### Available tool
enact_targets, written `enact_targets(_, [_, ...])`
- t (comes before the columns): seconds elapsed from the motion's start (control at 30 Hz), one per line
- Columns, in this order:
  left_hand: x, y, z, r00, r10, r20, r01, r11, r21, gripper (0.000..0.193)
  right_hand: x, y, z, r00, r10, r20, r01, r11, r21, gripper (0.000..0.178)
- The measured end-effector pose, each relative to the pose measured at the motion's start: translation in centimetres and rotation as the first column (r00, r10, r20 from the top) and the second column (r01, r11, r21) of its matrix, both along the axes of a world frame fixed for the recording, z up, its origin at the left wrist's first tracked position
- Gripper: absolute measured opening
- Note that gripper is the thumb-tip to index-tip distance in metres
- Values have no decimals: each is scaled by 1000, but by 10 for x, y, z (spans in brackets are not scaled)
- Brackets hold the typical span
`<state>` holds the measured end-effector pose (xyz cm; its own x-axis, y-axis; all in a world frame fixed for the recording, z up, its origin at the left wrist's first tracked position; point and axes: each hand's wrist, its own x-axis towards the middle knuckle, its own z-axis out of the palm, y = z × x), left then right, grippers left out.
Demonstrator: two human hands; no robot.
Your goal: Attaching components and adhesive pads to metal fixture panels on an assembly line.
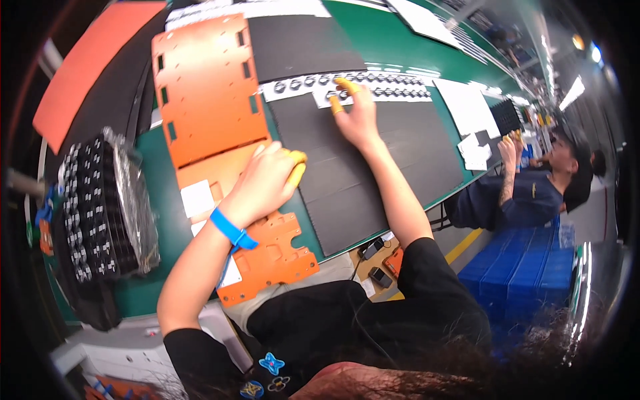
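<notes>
My left hand (263,179) is over the lower part of an orange panel (210,93). Its fingers are curled, with yellow finger cots on the tips, and a blue band (232,230) circles the wrist. Whatever its fingers may hold is hidden. My right hand (359,119) reaches to two white strips (269,91) lined with small black round parts (295,83). Its thumb and forefinger, also in yellow cots, are apart at the strips, and no part shows between them. The panel's near end (267,267) has cutouts and holes and lies at the table edge.
Dark grey sheets (373,153) lie under and beside the strips on the green table (167,207). A plastic-wrapped stack of black parts (100,207) stands at left. White sheets (467,107) lie farther right. A co-worker (527,180) works beyond, near blue crates (513,260).
</notes>
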<state>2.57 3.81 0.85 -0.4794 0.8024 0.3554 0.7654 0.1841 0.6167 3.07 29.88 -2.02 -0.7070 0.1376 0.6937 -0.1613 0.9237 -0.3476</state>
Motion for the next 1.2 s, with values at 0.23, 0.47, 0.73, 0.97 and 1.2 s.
enact_targets(0.23, [-5, 3, 7, 957, 135, 256, -198, 951, 240, 19, 10, -38, 18, 974, 216, -69, -220, 974, -49, 33])
enact_targets(0.47, [40, -73, 128, 465, -669, 580, -55, 632, 773, 24, 2, -55, 13, 953, 278, -122, -281, 960, -11, 29])
enact_targets(0.73, [79, -173, 161, 14, -956, 294, 155, 293, 943, 28, 11, -77, 13, 877, 471, -95, -467, 882, 64, 31])
enact_targets(0.97, [79, -144, 182, 75, -959, 275, 176, 284, 943, 29, 19, -190, 51, 548, 830, 104, -836, 543, 76, 21])
enact_targets(1.2, [86, -209, 161, 138, -964, 226, 192, 250, 949, 30, 12, -239, 38, 443, 795, 414, -891, 440, 108, 25])
